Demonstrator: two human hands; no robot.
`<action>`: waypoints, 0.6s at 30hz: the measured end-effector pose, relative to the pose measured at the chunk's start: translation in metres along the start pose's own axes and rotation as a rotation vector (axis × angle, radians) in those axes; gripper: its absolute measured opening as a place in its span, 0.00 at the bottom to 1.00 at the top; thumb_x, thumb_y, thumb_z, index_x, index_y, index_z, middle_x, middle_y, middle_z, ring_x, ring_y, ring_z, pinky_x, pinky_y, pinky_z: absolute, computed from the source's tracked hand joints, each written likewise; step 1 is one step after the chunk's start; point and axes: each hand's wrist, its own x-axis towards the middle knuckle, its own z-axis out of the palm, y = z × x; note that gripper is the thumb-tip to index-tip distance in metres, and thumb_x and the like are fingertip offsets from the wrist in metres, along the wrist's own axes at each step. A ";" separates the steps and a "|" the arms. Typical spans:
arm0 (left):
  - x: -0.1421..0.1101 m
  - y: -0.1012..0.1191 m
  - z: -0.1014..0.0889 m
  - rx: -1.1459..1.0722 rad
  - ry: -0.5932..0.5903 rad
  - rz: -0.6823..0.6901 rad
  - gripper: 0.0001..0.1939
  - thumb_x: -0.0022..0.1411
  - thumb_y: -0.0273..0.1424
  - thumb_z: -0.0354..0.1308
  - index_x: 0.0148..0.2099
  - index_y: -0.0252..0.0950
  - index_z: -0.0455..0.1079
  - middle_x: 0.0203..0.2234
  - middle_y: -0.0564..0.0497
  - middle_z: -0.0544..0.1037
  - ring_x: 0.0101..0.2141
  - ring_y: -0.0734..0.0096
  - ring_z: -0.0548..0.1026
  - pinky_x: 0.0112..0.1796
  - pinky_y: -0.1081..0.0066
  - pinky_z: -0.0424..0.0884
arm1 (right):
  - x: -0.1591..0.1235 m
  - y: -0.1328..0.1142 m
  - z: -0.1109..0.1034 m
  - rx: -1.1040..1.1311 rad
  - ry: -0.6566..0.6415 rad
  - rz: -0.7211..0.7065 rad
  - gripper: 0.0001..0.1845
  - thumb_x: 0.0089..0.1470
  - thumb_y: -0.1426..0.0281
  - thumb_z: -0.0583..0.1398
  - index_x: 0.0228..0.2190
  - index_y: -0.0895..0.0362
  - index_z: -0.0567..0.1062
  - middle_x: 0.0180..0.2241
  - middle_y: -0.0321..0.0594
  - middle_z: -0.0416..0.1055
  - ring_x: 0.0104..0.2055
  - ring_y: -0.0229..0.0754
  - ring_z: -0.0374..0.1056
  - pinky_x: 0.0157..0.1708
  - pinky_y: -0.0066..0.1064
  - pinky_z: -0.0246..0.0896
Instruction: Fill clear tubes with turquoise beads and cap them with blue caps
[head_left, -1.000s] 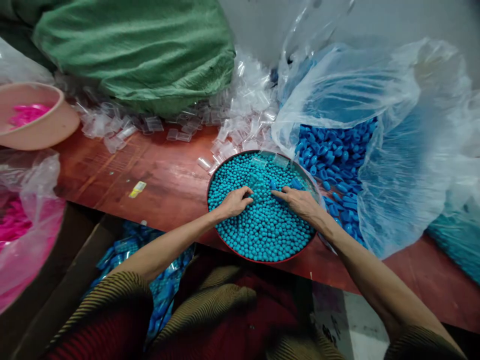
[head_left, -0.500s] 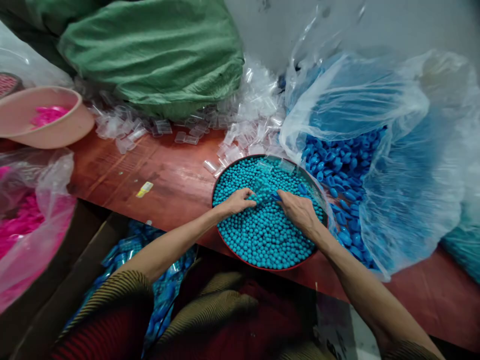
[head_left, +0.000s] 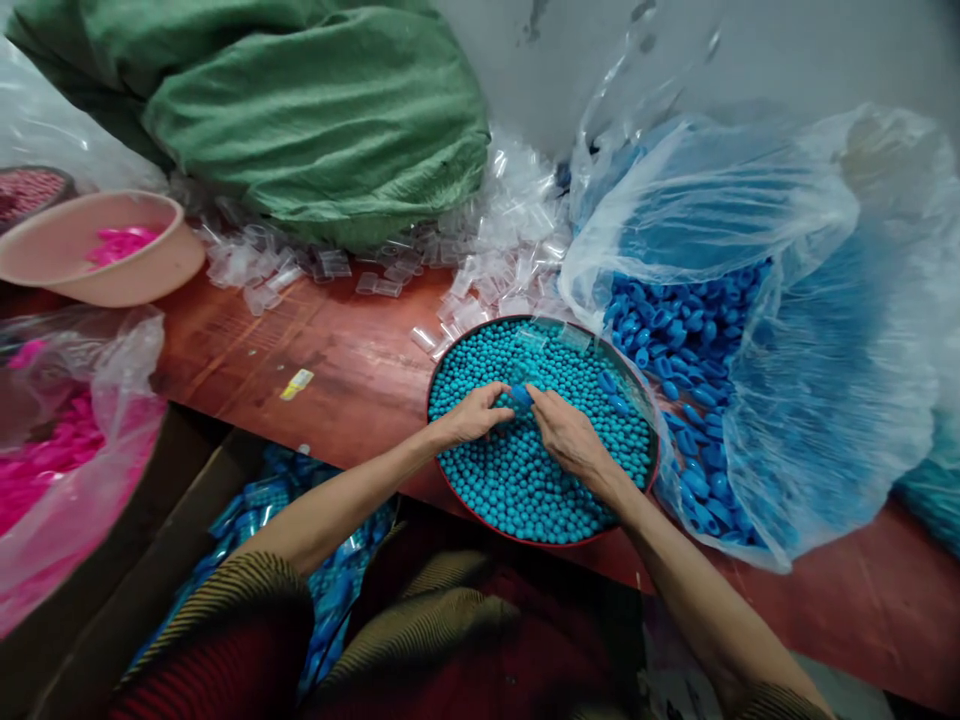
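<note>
Evidently, in the head view, your work sits over the round, red-rimmed tray (head_left: 555,542), filled with small turquoise beads (head_left: 540,490). A glossy blue plastic cap (head_left: 520,395) is between your fingertips, above the tray's middle; held there, anything dropped would probably land among the beads. Clear plastic tubes (head_left: 517,200) are heaped just behind the tray, and a translucent plastic bag (head_left: 832,400) spilling blue caps (head_left: 667,335) lies beside its right edge, both presumably set for a short reach.

Your left hand (head_left: 474,414) has its thumb and forefinger slightly apart at the cap's left side; I cannot tell what they grip. Your right hand (head_left: 566,430) pinches the cap from the other side, its remaining fingers curled. Both forearms slant inward from the tray's near side, bringing the hands almost together.
</note>
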 end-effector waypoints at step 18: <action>-0.015 0.010 0.006 -0.031 0.021 0.007 0.30 0.56 0.30 0.54 0.61 0.33 0.54 0.21 0.58 0.66 0.17 0.80 0.65 0.15 0.80 0.60 | -0.006 -0.002 -0.002 0.313 0.376 0.128 0.13 0.56 0.66 0.52 0.36 0.56 0.75 0.36 0.44 0.77 0.39 0.44 0.72 0.42 0.34 0.64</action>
